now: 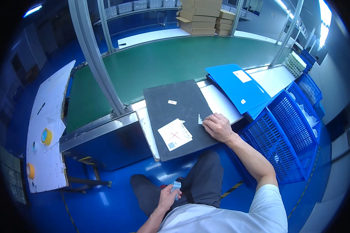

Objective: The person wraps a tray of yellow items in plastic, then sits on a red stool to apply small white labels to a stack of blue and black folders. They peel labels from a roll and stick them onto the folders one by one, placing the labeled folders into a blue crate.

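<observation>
1. A glossy blue floor (112,206) spreads beneath the seated person, with yellow-and-black striped tape (232,189) laid on it.
2. Close in at the lap, a light-blue object (176,185) points away from the body, its longer axis running roughly forward. The left hand (167,197) is clamped around it.
3. Beyond the knees, a dark board (186,110) lies flat on the white table (146,128). Its long axis runs away from the person, the far end leaning leftward. A white label (175,134) with red crossed strokes sits askew on its near half; a small white sticker (172,102) lies farther up.
4. The right hand (217,127) is at the board's right edge, fingers bent and close together beside a torn white scrap (200,119); whether they are clamped on it, I cannot tell.
5. Rightward are blue sheets (233,85) and a blue basket (276,155); leftward, a side table (42,112) carries an orange roll (32,170).
6. Past these run a green belt (144,64), metal posts (97,66) and stacked cartons (198,17).
</observation>
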The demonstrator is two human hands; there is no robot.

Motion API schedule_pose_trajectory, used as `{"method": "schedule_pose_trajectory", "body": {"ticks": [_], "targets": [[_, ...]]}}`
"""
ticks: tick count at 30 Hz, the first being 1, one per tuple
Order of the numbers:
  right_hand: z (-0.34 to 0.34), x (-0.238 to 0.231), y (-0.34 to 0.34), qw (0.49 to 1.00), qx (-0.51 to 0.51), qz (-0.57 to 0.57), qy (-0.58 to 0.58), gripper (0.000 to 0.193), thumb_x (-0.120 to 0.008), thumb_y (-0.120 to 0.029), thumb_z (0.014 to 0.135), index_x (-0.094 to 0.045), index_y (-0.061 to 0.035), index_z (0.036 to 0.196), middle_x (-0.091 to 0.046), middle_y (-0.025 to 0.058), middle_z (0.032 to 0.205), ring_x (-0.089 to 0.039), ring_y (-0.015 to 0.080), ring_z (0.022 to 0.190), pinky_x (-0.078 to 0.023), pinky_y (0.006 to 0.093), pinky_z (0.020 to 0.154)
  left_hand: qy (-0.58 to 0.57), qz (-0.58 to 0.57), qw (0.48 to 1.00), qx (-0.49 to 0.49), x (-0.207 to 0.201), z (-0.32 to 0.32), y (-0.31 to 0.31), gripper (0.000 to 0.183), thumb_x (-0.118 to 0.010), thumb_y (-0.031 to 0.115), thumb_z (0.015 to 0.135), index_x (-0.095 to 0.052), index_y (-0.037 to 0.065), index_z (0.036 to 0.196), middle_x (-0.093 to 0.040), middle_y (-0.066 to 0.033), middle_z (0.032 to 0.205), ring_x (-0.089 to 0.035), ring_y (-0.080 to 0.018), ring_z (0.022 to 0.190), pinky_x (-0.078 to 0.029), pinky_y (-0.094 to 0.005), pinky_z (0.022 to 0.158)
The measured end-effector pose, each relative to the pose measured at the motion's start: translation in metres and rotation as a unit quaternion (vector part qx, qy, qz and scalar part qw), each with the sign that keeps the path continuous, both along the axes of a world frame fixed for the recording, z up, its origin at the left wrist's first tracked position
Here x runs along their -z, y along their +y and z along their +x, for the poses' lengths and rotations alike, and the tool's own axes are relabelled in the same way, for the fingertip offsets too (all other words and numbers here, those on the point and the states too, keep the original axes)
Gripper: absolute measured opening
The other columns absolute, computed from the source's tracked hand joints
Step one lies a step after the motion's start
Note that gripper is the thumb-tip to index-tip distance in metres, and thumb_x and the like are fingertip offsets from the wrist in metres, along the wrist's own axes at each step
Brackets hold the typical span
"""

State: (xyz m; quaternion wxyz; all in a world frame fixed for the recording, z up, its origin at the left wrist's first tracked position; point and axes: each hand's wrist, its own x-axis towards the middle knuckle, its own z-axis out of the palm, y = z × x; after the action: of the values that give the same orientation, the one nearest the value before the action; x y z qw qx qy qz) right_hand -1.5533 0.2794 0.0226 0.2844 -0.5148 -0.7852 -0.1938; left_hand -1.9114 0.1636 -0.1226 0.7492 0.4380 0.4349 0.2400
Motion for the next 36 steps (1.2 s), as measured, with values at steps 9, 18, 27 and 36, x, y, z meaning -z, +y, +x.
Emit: {"method": "schedule_pose_trajectory", "body": {"ticks": [9, 18, 27, 36], "targets": [[0.000, 0.007, -0.028, 0.992, -0.007, -0.125, 0.035, 0.020, -0.072, -0.024, 0.086, -0.071, -0.0054, 0.093, -0.067, 0.0049, 0.099, -0.062, 0.0228, 0.096, -0.050, 0.0373, 0.083, -0.004, 0.020, 1.000, 0.000, 0.002, 0.010, 0.002, 0.019, -0.059, 0.007, 0.092, -0.064, -0.004, 0.107, -0.069, -0.0100, 0.085, -0.065, -0.0130, 0.069, -0.054, -0.0274, 0.065], [-0.006, -0.008, -0.062, 0.977, -0.028, -0.210, -0.040, 0.096, -0.075, -0.065, 0.072, -0.053, 0.0061, 0.133, -0.050, 0.0206, 0.140, -0.042, 0.0337, 0.137, -0.036, 0.0477, 0.111, 0.019, -0.013, 1.000, 0.013, 0.007, 0.016, -0.006, 0.017, -0.059, 0.007, 0.093, -0.064, -0.004, 0.105, -0.069, -0.0096, 0.085, -0.065, -0.0127, 0.069, -0.055, -0.0276, 0.066], [0.003, -0.004, -0.063, 0.982, -0.054, -0.167, -0.077, 0.065, -0.070, -0.046, 0.087, -0.057, 0.0026, 0.128, -0.057, 0.0181, 0.136, -0.053, 0.0329, 0.129, -0.045, 0.0435, 0.106, 0.020, -0.010, 1.000, 0.021, 0.009, 0.016, -0.004, 0.017, -0.060, 0.008, 0.092, -0.064, -0.002, 0.105, -0.069, -0.0088, 0.085, -0.065, -0.0130, 0.069, -0.054, -0.0273, 0.066], [0.003, -0.032, -0.067, 0.981, -0.074, -0.147, -0.098, 0.052, -0.067, -0.036, 0.091, -0.060, 0.0041, 0.123, -0.060, 0.0200, 0.131, -0.058, 0.0336, 0.123, -0.048, 0.0418, 0.102, -0.012, -0.046, 0.998, 0.027, 0.009, 0.020, -0.005, 0.016, -0.061, 0.004, 0.089, -0.064, -0.002, 0.104, -0.070, -0.0109, 0.090, -0.063, -0.0123, 0.063, -0.052, -0.0271, 0.058]]}}
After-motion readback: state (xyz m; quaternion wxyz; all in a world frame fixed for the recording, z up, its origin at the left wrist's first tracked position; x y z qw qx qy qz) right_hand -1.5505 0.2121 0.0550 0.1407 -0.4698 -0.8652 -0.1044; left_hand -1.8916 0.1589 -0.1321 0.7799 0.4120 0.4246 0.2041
